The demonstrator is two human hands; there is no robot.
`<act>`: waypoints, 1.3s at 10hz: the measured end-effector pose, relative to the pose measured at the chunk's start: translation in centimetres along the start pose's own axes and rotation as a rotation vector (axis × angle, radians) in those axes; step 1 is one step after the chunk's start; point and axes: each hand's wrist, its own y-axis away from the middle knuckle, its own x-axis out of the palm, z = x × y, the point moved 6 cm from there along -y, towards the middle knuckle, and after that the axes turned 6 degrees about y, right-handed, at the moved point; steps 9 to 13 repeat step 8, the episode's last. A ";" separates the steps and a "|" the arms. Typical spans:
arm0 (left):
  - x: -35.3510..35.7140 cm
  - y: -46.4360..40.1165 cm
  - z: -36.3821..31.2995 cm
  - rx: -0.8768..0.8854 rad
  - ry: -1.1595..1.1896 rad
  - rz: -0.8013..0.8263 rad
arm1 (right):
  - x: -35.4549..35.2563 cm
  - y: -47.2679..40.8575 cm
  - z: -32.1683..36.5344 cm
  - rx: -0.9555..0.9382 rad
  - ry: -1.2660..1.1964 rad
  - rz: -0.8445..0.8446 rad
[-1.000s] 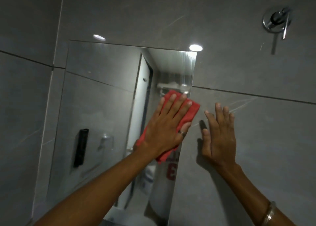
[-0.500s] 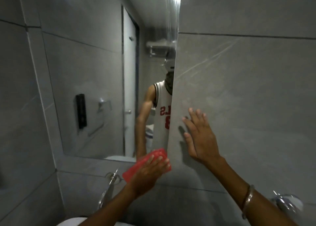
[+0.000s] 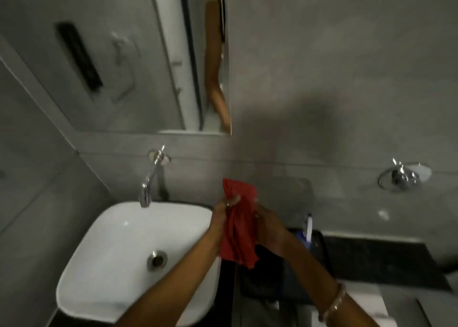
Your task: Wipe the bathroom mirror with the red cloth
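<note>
Both of your hands are on the cloth (image 3: 239, 224) right now. Your left hand (image 3: 221, 214) has it pinched near the top, thumb and fingers pressed together on a bunched fold, and your right hand (image 3: 266, 224) is closed on its other side, fingers wrapped into the fabric. So the red cloth hangs crumpled between the two hands, top corner poking up above your left thumb, bottom edge dangling loose below your wrists. It's all a bit motion-blurred, so I can't tell exactly how the fingers sit.

You're holding it just off the right edge of the sink (image 3: 124, 252), over the dark counter (image 3: 371, 257), not touching either as far as I can see. There's a bangle (image 3: 333, 304) on your right wrist.

Further out, the tap (image 3: 148, 183) comes off the wall above the sink's back edge. A blue and white thing (image 3: 307, 230) stands on the counter just past your right hand, too blurry to name. A chrome ring fitting (image 3: 402, 178) is on the wall well to the right.

The mirror (image 3: 124, 66) is up at top left, well apart from the cloth, and your arm shows reflected at its right edge.
</note>
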 end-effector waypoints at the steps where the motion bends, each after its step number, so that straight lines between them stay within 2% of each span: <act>1: -1.0 -3.0 3.2 -0.035 -0.194 -0.094 | -2.7 -1.0 -4.5 0.025 -0.008 0.081; 2: -3.6 -6.5 6.6 -0.092 -0.402 -0.157 | -7.2 -2.7 -8.5 0.052 0.148 0.000; 5: -9.9 -17.2 16.5 -0.262 -0.679 -0.264 | -14.7 -11.1 -18.1 0.138 0.373 -0.193; 6: -10.3 -17.6 17.8 -0.236 -0.845 -0.267 | -15.4 -12.2 -18.8 0.192 0.699 -0.266; 7: -8.6 -15.0 17.5 -0.181 -0.950 -0.208 | -14.3 -10.7 -16.8 0.117 0.980 -0.323; 8: -5.2 -10.2 13.6 0.157 -1.157 -0.052 | -10.6 -7.2 -10.7 -0.242 1.072 -0.465; 13: -5.2 -10.2 13.6 0.157 -1.157 -0.052 | -10.6 -7.2 -10.7 -0.242 1.072 -0.465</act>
